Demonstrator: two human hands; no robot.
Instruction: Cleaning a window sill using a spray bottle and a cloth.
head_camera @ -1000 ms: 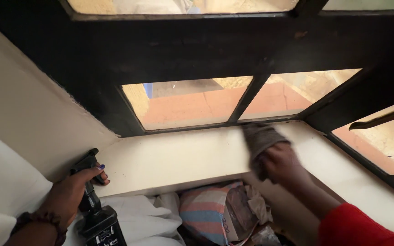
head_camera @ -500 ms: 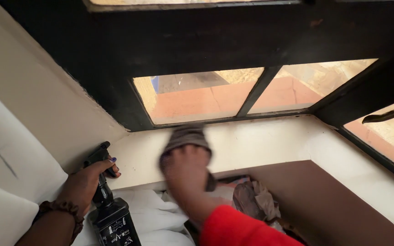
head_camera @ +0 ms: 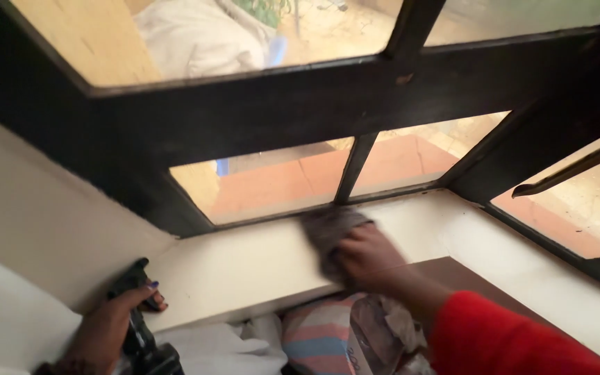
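Note:
My right hand [head_camera: 371,255], in a red sleeve, presses a grey cloth [head_camera: 328,232] flat on the cream window sill [head_camera: 244,260], just below the dark window frame [head_camera: 293,114]. My left hand [head_camera: 109,326] grips a black spray bottle [head_camera: 140,326] by its trigger head at the lower left, beside the sill's left end.
Dark-framed glass panes [head_camera: 272,184] look out on a reddish paved ground. A cream wall [head_camera: 36,222] runs along the left. Below the sill lie a striped bag [head_camera: 321,340], white fabric [head_camera: 217,347] and crumpled cloth. A dark window handle [head_camera: 571,170] juts out at the right.
My right hand with the cloth has slid along the sill, first leftwards, then back right to the middle. The view has tilted up. My left hand stays on the bottle.

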